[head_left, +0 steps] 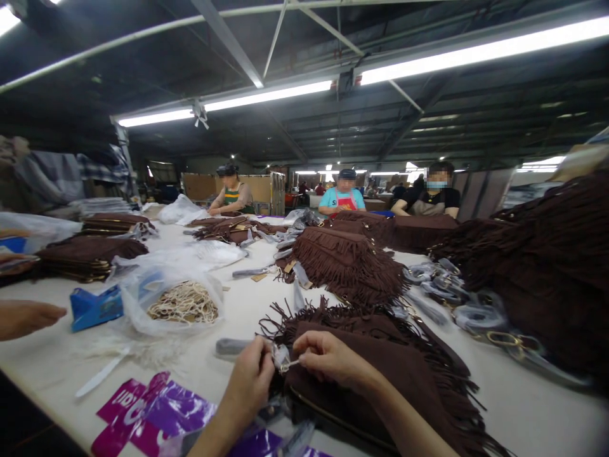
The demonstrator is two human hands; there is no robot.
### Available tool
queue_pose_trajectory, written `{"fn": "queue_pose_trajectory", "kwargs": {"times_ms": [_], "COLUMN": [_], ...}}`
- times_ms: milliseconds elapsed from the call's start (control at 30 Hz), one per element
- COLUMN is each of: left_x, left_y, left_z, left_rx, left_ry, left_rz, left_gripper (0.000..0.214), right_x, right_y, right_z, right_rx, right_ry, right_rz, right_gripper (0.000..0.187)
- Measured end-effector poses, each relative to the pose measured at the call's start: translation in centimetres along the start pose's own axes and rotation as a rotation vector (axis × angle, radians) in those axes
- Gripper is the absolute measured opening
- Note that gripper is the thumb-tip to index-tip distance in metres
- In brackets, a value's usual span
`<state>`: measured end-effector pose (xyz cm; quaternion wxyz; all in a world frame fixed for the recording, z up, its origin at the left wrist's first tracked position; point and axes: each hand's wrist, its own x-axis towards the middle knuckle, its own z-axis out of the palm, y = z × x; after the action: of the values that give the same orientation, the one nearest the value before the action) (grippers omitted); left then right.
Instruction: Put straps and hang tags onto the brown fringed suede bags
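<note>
The brown fringed bag (409,381) lay on the table (533,412) right under both hands, its corner work seemingly midway. The left hand (251,374) had thumb and finger pinched on a clear-wrapped fitting (280,354) — the wrapping already on — while the right hand (330,360) gripped a pale cord (294,364) beside it, apparently not yet settled. A heap of loose cords (185,303) remained in a plastic bag (134,308); a fringed pile (349,260) lay beyond — finished or not, I couldn't tell.
</note>
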<state>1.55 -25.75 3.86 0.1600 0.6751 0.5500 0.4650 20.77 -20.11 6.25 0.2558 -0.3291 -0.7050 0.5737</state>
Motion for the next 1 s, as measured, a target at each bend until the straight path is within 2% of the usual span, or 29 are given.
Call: {"fn": "queue_pose_trajectory", "kwargs": {"times_ms": [133, 200, 267, 367, 567, 633, 733, 833, 1000], "left_x": [0.3, 0.6, 1.0, 1.9, 3.2, 2.9, 1.8, 0.6, 0.2], "left_y": [0.2, 0.5, 0.9, 1.8, 3.2, 3.0, 2.1, 1.3, 1.4], "left_z": [-1.4, -2.0, -2.5, -3.0, -2.9, -2.6, -1.8, -0.8, 0.4], "left_rx": [-0.304, -0.361, -0.350, -0.342, -0.386, -0.386, -0.332, -0.244, -0.140], "left_ry": [-0.082, -0.076, -0.038, -0.008, -0.027, -0.009, -0.070, -0.113, -0.065], "left_rz": [-0.199, -0.252, -0.222, -0.149, -0.174, -0.226, -0.282, -0.227, -0.144], "left_gripper": [0.015, 0.018, 0.019, 0.017, 0.022, 0.026, 0.026, 0.020, 0.021], "right_x": [0.0, 0.2, 0.4, 0.7, 1.2, 1.4, 1.6, 1.7, 1.6], "right_y": [-0.1, -0.3, -0.5, -0.7, -0.1, 0.1, 0.3, 0.5, 0.5], "right_z": [0.3, 1.0, 1.9, 3.2, 3.8, 3.5, 3.2, 3.2, 3.6], "right_rx": [-0.116, -0.241, -0.346, -0.365, -0.181, -0.053, 0.053, 0.053, 0.017], "right_ry": [0.142, 0.241, 0.295, 0.307, 0.283, 0.275, 0.278, 0.293, 0.336], "right_rz": [-0.116, -0.219, -0.311, -0.382, -0.315, -0.257, -0.204, -0.204, -0.237], "right_gripper": [0.014, 0.008, 0.012, 0.013, 0.015, 0.018, 0.022, 0.022, 0.017]}}
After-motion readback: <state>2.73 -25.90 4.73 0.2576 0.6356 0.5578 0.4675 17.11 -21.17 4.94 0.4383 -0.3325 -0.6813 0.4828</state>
